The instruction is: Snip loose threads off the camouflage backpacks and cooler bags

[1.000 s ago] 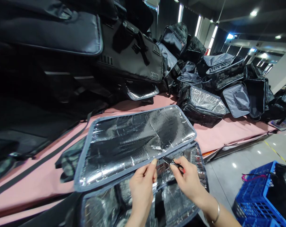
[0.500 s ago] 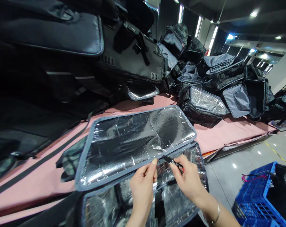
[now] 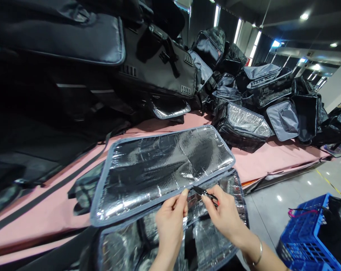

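Note:
An open insulated bag [image 3: 215,241] with silver foil lining lies in front of me on the pink table [image 3: 40,214]. Its foil lid [image 3: 159,169], edged in grey binding, is folded back flat. My left hand [image 3: 170,222] pinches the lid's near grey edge between thumb and fingers. My right hand [image 3: 223,214] is closed on small black snips [image 3: 205,193], their tip pointing at the lid edge just right of my left fingertips. A bracelet sits on my right wrist.
Black insulated bags are heaped high at the left and back [image 3: 156,64]; more lie open at the right back [image 3: 246,124]. A blue plastic crate [image 3: 305,233] stands on the shiny floor at lower right, beyond the table edge.

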Demonstrator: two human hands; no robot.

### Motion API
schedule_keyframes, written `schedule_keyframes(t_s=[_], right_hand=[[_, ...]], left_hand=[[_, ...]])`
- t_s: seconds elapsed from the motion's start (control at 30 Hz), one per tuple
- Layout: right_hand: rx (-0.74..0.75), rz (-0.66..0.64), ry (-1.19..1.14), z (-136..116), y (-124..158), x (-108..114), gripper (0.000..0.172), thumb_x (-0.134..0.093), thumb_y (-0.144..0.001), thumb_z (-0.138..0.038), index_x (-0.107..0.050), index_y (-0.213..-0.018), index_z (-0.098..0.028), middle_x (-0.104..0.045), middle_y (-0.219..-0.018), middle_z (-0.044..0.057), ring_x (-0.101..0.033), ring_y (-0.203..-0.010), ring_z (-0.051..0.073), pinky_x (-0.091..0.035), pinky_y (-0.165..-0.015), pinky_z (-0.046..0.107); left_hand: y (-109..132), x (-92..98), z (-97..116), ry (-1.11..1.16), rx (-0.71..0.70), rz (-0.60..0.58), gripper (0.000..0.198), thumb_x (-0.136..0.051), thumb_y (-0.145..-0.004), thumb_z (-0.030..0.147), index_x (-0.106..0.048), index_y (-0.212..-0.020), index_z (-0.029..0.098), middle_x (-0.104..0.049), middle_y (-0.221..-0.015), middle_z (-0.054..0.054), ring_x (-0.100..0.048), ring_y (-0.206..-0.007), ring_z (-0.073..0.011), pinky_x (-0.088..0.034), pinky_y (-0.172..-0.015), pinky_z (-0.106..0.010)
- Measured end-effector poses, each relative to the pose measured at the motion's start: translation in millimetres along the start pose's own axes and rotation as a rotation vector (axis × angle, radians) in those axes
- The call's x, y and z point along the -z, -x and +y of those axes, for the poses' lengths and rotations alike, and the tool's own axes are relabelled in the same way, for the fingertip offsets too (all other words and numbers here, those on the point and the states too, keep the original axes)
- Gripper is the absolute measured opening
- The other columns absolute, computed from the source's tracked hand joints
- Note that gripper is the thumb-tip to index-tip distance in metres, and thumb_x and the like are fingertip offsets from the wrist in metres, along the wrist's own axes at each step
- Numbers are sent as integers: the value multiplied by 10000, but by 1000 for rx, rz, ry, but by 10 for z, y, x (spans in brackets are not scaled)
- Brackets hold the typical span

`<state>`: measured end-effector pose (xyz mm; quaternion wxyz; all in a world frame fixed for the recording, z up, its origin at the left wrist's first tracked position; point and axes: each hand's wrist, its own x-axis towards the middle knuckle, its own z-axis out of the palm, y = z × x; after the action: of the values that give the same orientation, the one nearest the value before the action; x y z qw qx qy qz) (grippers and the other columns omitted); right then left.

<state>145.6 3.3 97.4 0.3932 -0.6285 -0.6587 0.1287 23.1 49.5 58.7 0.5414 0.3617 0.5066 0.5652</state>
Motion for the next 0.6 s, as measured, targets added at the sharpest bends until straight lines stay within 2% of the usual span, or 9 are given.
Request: schedule_keyframes(t_s=[0.23,0.6], right_hand=[[-42,-94,108,-66,-103,83,186,-427,-919,-330,-536,-851,-195,-599,-645,-1,-554,-519,137,-394,-515,212],[22,4,-76,84,-28,-83,165,-454,-908,-325,-539,-902,-185,-622,-756,15,-598,-651,142,-435,-611,212]], left_hand=[[-4,5,-6,-35,-6,10,360,-674,-673,472,-533,-544,166,-380,-430,59,-318,-445,-84,-268,-440,-218],[-2,0,-5,-34,-29,3,387,-671,-682,469,-500,-507,170,-375,-426,58,-316,-438,-81,-263,-435,-219]])
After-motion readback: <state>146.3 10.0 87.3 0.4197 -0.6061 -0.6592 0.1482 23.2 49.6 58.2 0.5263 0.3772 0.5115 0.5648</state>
